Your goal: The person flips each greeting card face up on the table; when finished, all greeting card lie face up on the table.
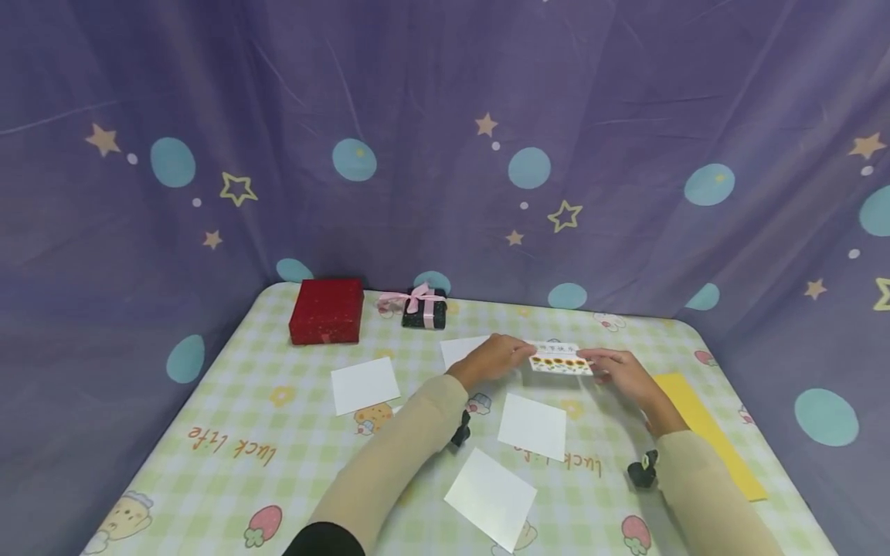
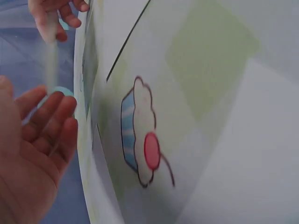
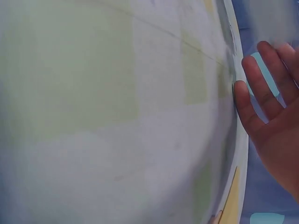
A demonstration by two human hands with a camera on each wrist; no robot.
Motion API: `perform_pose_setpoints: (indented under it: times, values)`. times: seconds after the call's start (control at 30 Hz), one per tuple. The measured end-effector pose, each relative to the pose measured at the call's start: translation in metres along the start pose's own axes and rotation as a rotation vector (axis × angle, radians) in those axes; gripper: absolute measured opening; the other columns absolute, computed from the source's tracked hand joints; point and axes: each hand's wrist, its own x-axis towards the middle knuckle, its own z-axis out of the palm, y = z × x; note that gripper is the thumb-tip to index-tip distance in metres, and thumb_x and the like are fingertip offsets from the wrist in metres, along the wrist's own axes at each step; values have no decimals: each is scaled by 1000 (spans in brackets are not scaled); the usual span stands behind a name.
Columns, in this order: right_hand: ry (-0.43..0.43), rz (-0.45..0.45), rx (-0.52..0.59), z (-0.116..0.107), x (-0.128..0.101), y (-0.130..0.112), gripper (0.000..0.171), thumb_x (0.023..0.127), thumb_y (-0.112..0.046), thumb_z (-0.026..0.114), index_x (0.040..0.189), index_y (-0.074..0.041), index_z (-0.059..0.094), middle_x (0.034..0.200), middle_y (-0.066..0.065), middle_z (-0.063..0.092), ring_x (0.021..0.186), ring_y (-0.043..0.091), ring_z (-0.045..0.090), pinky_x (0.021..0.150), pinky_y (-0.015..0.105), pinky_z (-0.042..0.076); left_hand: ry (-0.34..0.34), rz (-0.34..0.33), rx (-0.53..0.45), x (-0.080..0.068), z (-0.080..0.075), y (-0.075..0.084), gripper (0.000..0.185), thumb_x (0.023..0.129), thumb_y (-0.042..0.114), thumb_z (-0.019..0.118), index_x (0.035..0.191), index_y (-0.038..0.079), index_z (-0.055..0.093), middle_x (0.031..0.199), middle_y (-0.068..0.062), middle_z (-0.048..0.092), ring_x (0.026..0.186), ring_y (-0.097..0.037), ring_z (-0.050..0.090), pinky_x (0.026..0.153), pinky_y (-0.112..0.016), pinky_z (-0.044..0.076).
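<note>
A small white card with a row of sunflowers (image 1: 560, 360) is held just above the checked tablecloth (image 1: 292, 432), toward the far side. My left hand (image 1: 523, 353) pinches its left end and my right hand (image 1: 589, 360) pinches its right end. In the left wrist view the card (image 2: 50, 56) shows edge-on and blurred, running from the right hand's fingers (image 2: 56, 18) at the top down to my left hand (image 2: 42, 107). In the right wrist view only the fingers of my right hand (image 3: 261, 79) show, beside the table's edge.
A red box (image 1: 327, 310) and a black gift box with a pink ribbon (image 1: 424, 307) stand at the back left. Several white paper sheets (image 1: 365, 384) (image 1: 533, 425) (image 1: 490, 498) lie on the cloth. A yellow strip (image 1: 709, 432) lies at the right. Purple starred curtains (image 1: 445, 154) surround the table.
</note>
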Motion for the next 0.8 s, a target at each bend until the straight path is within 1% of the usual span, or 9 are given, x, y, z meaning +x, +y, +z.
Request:
perform_pose_setpoints:
  times: [0.1, 0.13, 0.2, 0.27, 0.37, 0.47, 0.57, 0.67, 0.8]
  values:
    - [14, 10, -46, 2, -1, 0, 43, 105, -26, 57, 135, 4, 62, 112, 7, 73, 87, 2, 63, 76, 24, 55, -17, 4, 60, 1, 5, 0, 35, 106, 34, 54, 133, 17, 69, 126, 1, 73, 114, -15, 69, 101, -27, 52]
    - [15, 2, -84, 3, -1, 0, 44, 103, -28, 61, 135, 2, 63, 109, 5, 73, 86, 4, 64, 74, 24, 55, -28, 6, 78, 2, 6, 0, 35, 105, 31, 58, 136, 16, 67, 125, 0, 74, 114, -14, 69, 99, -26, 52]
    - [8, -19, -184, 5, 0, 0, 45, 100, -27, 66, 138, -2, 62, 112, 17, 71, 89, 8, 65, 75, 26, 55, -55, -5, 101, 2, 8, 1, 44, 101, 26, 66, 143, 15, 61, 122, -1, 74, 108, -13, 69, 94, -24, 53]
    - [4, -36, -276, 6, 1, -1, 47, 97, -25, 70, 140, -7, 62, 118, 19, 71, 95, 13, 67, 79, 29, 55, -68, -22, 123, 2, 10, 2, 48, 98, 24, 69, 145, 15, 59, 113, 0, 74, 99, -11, 69, 88, -24, 53]
    - [-14, -57, -362, 7, 4, -1, 50, 95, -22, 72, 142, -10, 60, 113, 16, 71, 100, 22, 68, 88, 36, 55, -68, -50, 182, 3, 12, 4, 50, 97, 23, 71, 145, 17, 58, 107, 3, 73, 94, -8, 66, 87, -23, 52]
    - [-31, -71, -406, 7, 6, -3, 51, 95, -20, 72, 143, -9, 59, 110, 13, 71, 102, 28, 69, 92, 45, 55, -67, -73, 235, 4, 14, 6, 52, 96, 24, 72, 145, 19, 58, 104, 4, 73, 93, -8, 65, 87, -24, 52]
    - [-47, -74, -441, 7, 8, -4, 52, 95, -18, 72, 144, -7, 58, 110, 13, 72, 103, 29, 69, 94, 49, 54, -66, -80, 294, 5, 16, 7, 51, 95, 27, 73, 144, 21, 59, 105, 6, 73, 95, -9, 66, 86, -25, 52]
    - [-47, -67, -466, 7, 9, -5, 52, 95, -16, 71, 144, -7, 58, 110, 13, 72, 103, 29, 69, 95, 51, 52, -54, -78, 355, 7, 20, 8, 47, 95, 30, 72, 140, 23, 62, 104, 8, 72, 97, -9, 65, 83, -26, 52]
    - [-43, -79, -500, 8, 10, -5, 51, 95, -13, 70, 143, -5, 57, 105, 13, 71, 100, 29, 68, 95, 51, 52, -34, -71, 420, 10, 24, 9, 37, 93, 32, 73, 129, 24, 67, 102, 6, 71, 97, -13, 65, 81, -29, 52]
